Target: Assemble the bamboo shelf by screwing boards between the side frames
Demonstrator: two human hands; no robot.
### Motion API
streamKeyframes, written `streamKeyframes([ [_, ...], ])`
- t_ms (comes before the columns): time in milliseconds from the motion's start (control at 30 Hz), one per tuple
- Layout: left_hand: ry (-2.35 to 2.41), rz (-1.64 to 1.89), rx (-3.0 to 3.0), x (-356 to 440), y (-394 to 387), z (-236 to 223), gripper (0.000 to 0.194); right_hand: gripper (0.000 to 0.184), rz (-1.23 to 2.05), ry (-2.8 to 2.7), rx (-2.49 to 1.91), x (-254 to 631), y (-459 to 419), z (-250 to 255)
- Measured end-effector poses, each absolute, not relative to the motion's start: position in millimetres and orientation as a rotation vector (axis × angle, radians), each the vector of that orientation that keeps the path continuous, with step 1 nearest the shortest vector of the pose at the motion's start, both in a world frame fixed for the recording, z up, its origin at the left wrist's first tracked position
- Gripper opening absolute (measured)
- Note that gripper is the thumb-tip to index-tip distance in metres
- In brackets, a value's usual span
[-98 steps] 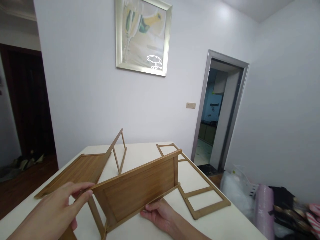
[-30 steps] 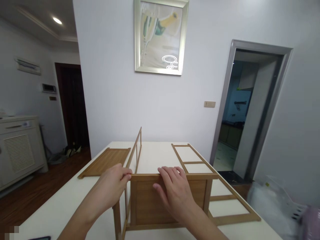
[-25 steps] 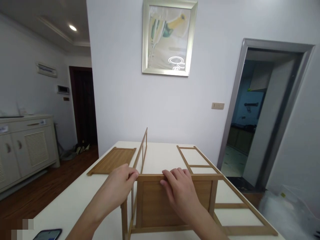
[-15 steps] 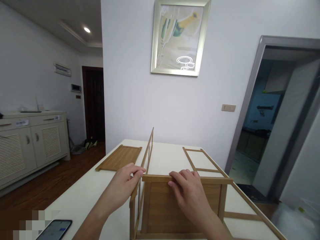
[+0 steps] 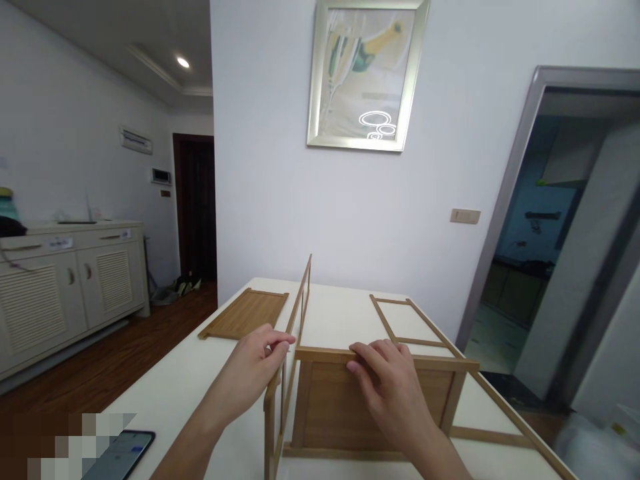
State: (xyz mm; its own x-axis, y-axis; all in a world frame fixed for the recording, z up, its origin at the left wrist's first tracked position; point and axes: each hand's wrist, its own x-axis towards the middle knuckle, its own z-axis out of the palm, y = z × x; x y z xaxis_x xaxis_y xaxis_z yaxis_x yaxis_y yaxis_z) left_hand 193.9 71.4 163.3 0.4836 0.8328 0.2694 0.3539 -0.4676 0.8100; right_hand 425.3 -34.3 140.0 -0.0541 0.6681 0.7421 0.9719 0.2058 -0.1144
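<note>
- At one table [image 5: 333, 317], one of two panels [image 5: 325, 407] is being held upright by the right hand [image 5: 387, 373].
- Beside it, one of two frames [image 5: 269, 427] is being pinched by the left hand [image 5: 256, 368].

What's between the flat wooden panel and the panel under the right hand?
In the head view, an upright frame stands between them, with the left hand at its top edge.

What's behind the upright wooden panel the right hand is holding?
Beyond the upright wooden panel, white tabletop shows, with part of a flat wooden frame to the right. The panel and right hand hide what lies directly behind.
</note>
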Motion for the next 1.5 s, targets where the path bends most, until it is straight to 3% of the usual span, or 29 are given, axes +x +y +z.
streamKeyframes([
  [1500, 0.908, 0.87, 2.182, 194.0, 70.7, 168.7, 0.041, 0.014, -0.543, -1.77, -1.525, 421.5, -31.9, 137.6],
])
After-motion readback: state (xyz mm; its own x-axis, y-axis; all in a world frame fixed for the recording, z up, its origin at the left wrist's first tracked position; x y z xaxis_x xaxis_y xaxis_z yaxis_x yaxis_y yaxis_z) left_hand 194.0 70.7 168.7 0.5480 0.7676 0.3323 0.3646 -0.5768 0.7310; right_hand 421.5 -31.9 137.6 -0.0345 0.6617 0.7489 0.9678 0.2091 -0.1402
